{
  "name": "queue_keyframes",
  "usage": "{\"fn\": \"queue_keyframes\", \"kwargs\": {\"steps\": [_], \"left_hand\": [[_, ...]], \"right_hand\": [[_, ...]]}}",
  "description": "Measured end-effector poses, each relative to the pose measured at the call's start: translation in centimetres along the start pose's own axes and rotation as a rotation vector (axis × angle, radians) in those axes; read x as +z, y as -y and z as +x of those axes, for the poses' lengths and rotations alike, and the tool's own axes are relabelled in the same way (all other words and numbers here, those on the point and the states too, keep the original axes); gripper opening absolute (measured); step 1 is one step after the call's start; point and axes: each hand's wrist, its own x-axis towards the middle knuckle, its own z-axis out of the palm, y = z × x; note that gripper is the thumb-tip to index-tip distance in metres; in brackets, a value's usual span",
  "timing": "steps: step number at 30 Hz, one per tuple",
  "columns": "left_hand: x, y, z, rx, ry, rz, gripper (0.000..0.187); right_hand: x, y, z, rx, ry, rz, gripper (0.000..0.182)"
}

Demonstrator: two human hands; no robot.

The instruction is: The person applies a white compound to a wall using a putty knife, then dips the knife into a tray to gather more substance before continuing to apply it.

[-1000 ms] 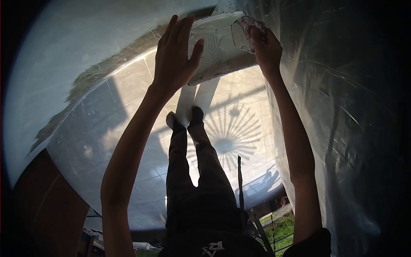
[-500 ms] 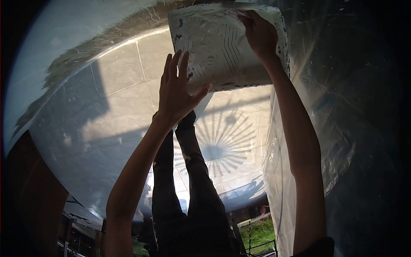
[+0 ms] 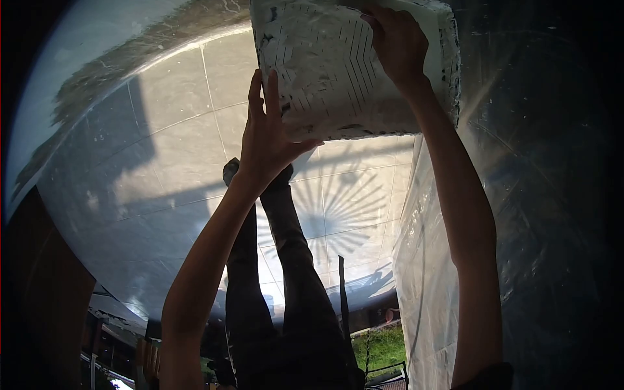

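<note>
A rectangular paint tray, caked whitish with chevron ridges and dark chipped edges, is held up at the top of the view. My right hand is closed over its upper right part, fingers curled; what they hold is hidden, and I cannot tell. My left hand lies at the tray's lower left corner. Its fingers stretch up along the left edge, and the thumb reaches out along the bottom edge. Both forearms extend up from below.
Light tiled floor lies below, with a radiating shadow on it. My legs in dark trousers stand in the middle. Clear plastic sheeting hangs at the right. Grass shows at the bottom, and a pale wall curves at upper left.
The tray has shifted slightly up and looks larger, its right edge farther right. My left hand's fingers have drawn closer together at its corner; my right hand has moved slightly right with the tray.
</note>
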Motion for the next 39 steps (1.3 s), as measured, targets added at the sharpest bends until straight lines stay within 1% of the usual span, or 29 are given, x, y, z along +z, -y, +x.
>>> {"fn": "queue_keyframes", "kwargs": {"steps": [4, 6, 9, 12, 14, 18, 20, 22, 24, 25, 26, 28, 30, 31, 33, 34, 36, 37, 39], "left_hand": [[0.1, 0.2, -0.3, 0.023, -0.018, -0.014, 0.141], [0.2, 0.2, -0.3, 0.023, -0.022, -0.013, 0.141], [0.4, 0.4, -0.3, 0.035, -0.037, -0.028, 0.140], [0.6, 0.6, -0.5, 0.044, -0.041, -0.026, 0.140], [0.9, 0.9, -0.4, 0.116, -0.108, 0.050, 0.142], [1.2, 1.1, -0.6, 0.133, -0.111, 0.004, 0.142], [1.4, 1.1, -0.8, 0.139, -0.101, 0.038, 0.144], [1.3, 0.9, -0.7, 0.117, -0.082, 0.002, 0.144], [1.2, 0.8, -0.5, 0.096, -0.066, -0.037, 0.145], [1.2, 0.7, -0.5, 0.085, -0.068, -0.047, 0.146], [1.3, 0.6, -0.5, 0.075, -0.069, -0.057, 0.146], [1.4, 0.7, -0.5, 0.089, -0.083, -0.067, 0.146], [1.4, 0.7, -0.4, 0.108, -0.097, -0.074, 0.146], [1.5, 0.6, -0.4, 0.097, -0.097, -0.073, 0.145], [1.6, 0.5, -0.3, 0.088, -0.101, -0.073, 0.145], [1.6, 0.5, -0.3, 0.090, -0.103, -0.082, 0.145], [1.5, 0.5, -0.4, 0.091, -0.107, -0.090, 0.145], [1.4, 0.4, -0.4, 0.077, -0.100, -0.084, 0.145], [1.5, 0.3, -0.4, 0.065, -0.095, -0.078, 0.145]], "right_hand": [[-0.3, -0.1, -2.4, -0.023, 0.026, -0.055, 0.014], [-1.0, 0.4, -4.0, -0.099, -0.005, 0.016, 0.023], [-1.8, 1.3, -6.2, -0.123, -0.004, 0.065, 0.028], [-3.3, 2.5, -8.3, -0.137, 0.061, 0.127, 0.028], [-4.2, 3.5, -9.4, -0.126, 0.092, 0.135, 0.027], [-5.3, 4.6, -11.0, -0.123, 0.173, 0.150, 0.024], [-5.8, 5.0, -11.5, -0.122, 0.202, 0.181, 0.023], [-6.3, 5.5, -11.6, -0.120, 0.228, 0.211, 0.022], [-6.7, 5.7, -11.4, -0.108, 0.317, 0.249, 0.020], [-6.9, 5.8, -11.2, -0.111, 0.319, 0.249, 0.020], [-6.9, 5.8, -11.0, -0.077, 0.362, 0.244, 0.019], [-6.9, 5.7, -10.3, -0.042, 0.402, 0.238, 0.019], [-6.8, 5.4, -9.4, -0.012, 0.515, 0.257, 0.017], [-6.6, 5.1, -9.1, -0.012, 0.515, 0.256, 0.017], [-6.3, 4.5, -8.2, 0.087, 0.684, 0.345, 0.020], [-6.1, 4.2, -7.7, 0.085, 0.681, 0.344, 0.020], [-5.8, 3.8, -6.7, 0.193, 0.843, 0.445, 0.024], [-5.6, 3.5, -6.2, 0.189, 0.842, 0.446, 0.024], [-5.0, 2.9, -5.2, 0.171, 0.971, 0.433, 0.028]]}}
